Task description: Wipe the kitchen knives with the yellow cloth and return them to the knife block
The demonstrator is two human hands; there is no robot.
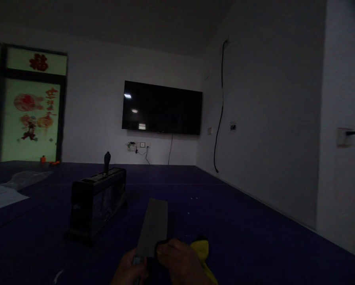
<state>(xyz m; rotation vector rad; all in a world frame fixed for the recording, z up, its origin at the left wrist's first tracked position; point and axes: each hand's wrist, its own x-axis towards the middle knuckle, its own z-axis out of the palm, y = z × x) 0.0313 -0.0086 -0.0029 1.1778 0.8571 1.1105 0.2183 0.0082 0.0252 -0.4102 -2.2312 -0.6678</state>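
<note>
In the head view, my left hand (131, 267) is closed around the handle of a broad-bladed kitchen knife (155, 221), at the bottom centre. The grey blade points away from me over the dark purple table. My right hand (179, 259) is closed on a yellow and black cloth (201, 250). Dark material at its fingertips meets the blade near the handle end, and the yellow part hangs out on the right. Ahead and to the left stands a black knife block (99, 202), with one dark handle (106, 160) sticking up from its top.
The purple tabletop (239, 233) reaches the right wall. Papers (4, 197) and a clear plastic bag (27, 179) lie at the left. Small orange items (43, 159) are at the far left edge. A television (162, 107) hangs on the far wall; a black cable (219, 130) dangles on the right.
</note>
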